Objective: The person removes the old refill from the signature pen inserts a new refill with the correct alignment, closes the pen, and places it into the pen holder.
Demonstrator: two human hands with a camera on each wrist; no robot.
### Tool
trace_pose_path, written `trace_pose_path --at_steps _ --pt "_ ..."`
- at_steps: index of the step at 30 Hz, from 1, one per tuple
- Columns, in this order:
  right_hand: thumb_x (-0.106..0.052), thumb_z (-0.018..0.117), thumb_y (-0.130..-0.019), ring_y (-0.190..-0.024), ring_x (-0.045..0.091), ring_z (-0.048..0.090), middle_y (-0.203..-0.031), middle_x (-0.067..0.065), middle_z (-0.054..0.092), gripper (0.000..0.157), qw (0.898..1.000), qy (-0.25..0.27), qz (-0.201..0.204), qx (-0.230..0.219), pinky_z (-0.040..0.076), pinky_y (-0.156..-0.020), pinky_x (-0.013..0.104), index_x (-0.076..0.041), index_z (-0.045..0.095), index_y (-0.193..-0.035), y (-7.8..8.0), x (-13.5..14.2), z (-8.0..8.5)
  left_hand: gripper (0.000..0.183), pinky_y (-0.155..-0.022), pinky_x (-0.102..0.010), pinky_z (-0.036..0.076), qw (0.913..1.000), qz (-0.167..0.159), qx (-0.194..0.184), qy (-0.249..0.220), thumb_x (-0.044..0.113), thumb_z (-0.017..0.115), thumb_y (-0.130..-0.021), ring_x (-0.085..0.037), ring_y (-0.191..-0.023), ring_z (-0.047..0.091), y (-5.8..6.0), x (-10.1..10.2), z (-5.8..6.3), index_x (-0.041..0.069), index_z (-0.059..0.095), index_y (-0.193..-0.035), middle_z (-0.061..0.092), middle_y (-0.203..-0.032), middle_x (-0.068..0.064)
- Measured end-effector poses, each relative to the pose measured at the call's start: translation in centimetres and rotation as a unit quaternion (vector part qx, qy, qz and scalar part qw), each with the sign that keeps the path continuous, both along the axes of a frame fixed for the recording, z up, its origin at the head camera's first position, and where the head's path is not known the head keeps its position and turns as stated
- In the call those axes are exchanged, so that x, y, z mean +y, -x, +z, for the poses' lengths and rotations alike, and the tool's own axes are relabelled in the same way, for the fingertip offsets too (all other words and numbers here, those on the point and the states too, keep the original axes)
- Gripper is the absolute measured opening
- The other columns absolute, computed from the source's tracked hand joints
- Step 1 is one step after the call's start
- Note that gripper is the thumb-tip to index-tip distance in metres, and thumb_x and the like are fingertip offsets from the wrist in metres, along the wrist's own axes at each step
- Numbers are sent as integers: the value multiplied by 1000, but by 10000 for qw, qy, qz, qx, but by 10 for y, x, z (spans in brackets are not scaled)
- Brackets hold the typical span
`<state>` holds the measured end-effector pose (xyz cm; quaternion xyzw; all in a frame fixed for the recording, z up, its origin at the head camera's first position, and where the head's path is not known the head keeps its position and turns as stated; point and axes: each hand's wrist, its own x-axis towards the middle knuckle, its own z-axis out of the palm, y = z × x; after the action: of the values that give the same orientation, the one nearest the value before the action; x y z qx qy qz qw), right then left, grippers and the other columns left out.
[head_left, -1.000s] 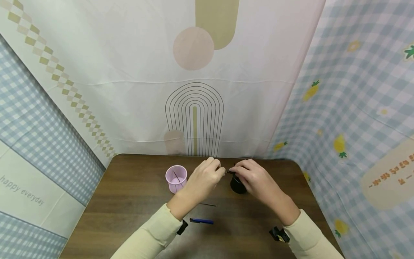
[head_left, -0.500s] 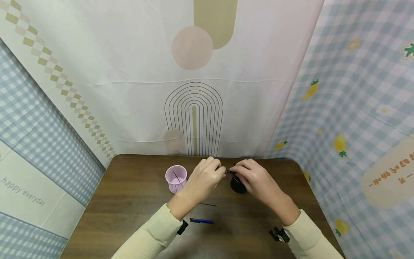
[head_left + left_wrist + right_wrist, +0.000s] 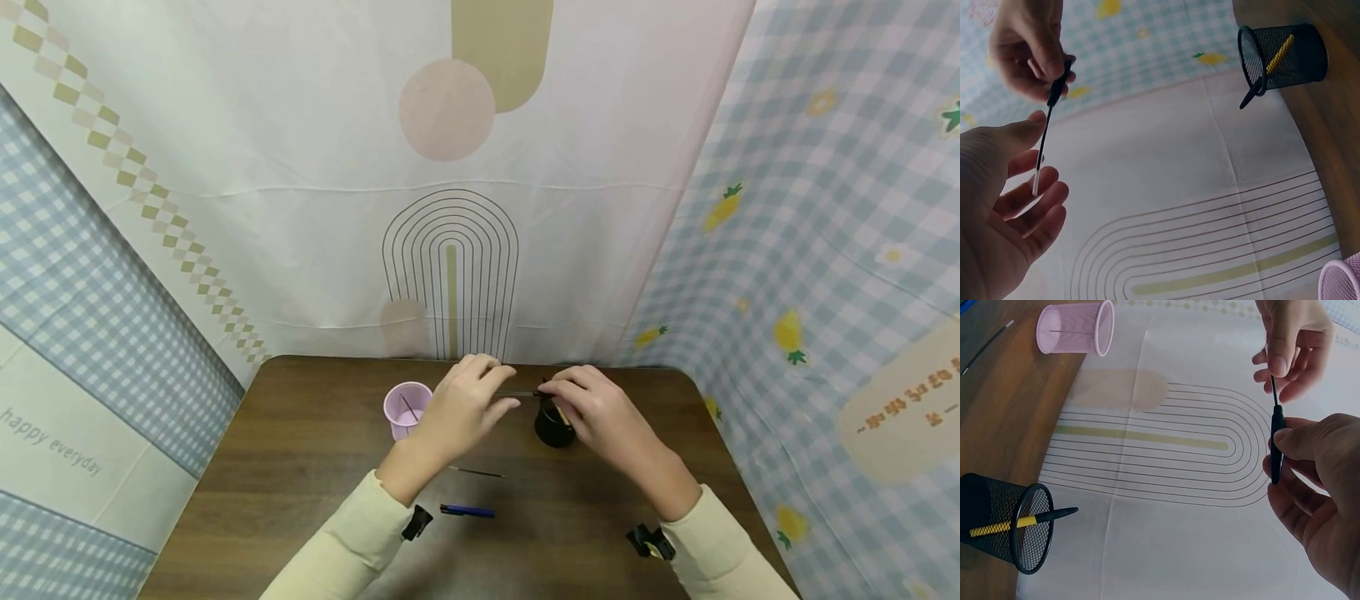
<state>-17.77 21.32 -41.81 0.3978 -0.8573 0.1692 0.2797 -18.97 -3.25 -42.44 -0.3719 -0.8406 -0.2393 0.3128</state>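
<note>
Left wrist, blk barrel (image 3: 1057,89), pale-tipped rod (image 3: 1044,139)

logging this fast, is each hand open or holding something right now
Left hand: open, thumb and fingers apart near the thin refill.
Right hand: closed, pinching the black pen part.

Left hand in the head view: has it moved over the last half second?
Yes, slightly. The left hand has shifted toward the person's left, hiding more of the standing pink cup, and its thumb and fingers have spread apart.
</note>
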Motion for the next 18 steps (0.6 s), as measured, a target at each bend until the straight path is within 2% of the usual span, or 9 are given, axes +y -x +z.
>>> trace_pose_path --at_steps 9,14,18 --pt "2 79 -85 -100 21 66 -108 5 70 28 9998 -30 -177 -78 58 -79 36 -10 75 -109 -1 1 3 32 -84 -33 55 9943 -179 -724 -765 16 88 -80 -21 -97 64 1 -18 -6 8 73 -107 67 -100 -3" --pt "2 80 -84 -98 21 66 -107 5 70 28 9998 -9 -182 -46 58 -78 36 -9 75 -109 0 3 4 30 -81 -33 54 9908 -210 -849 -1028 15 88 -80 -20 -96 63 0 -23 -10 7 73 -105 67 -99 -5" --pt "2 81 -83 -95 21 65 -106 5 70 27 9999 -2 -159 3 57 -76 36 -8 75 -108 0 5 3 31 -78 -30 54 9863 -441 -834 -1354 12 88 -80 -18 -94 64 0 -24 -15 7 73 -106 68 -100 -5"
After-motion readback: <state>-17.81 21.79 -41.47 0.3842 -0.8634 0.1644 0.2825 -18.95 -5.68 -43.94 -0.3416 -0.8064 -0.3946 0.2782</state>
